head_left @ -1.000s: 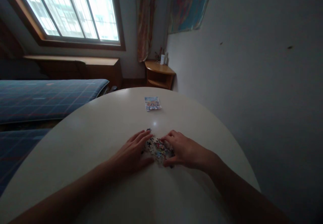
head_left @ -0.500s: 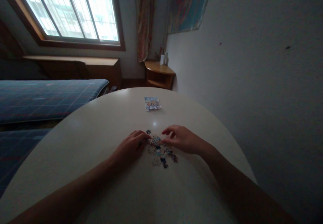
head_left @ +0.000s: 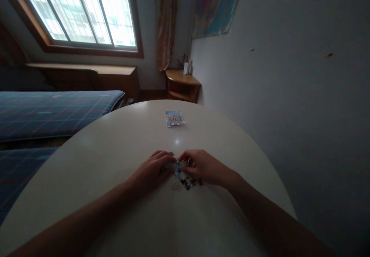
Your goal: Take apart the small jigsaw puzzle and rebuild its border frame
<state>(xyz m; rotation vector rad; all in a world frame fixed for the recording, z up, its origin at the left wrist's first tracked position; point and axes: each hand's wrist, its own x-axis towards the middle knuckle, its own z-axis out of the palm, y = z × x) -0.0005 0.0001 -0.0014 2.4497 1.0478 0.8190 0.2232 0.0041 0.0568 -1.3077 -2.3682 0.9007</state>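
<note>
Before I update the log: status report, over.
Left hand, right hand at jigsaw pieces, grips unclear. Pieces clustered between. Printed packet beyond, not in the way.

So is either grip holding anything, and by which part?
Can't tell: left grip and right grip are at the puzzle pieces; any hold is unclear.

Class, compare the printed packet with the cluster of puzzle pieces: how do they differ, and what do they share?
Form: the packet is one roughly square item; the puzzle pieces are many small bits, loosely clustered.
Position: the packet lies farther off, clear of both hands; the puzzle pieces lie between the left hand and right hand, partly hidden.
Shared: both are multicoloured, with some blue, on the pale table.
</note>
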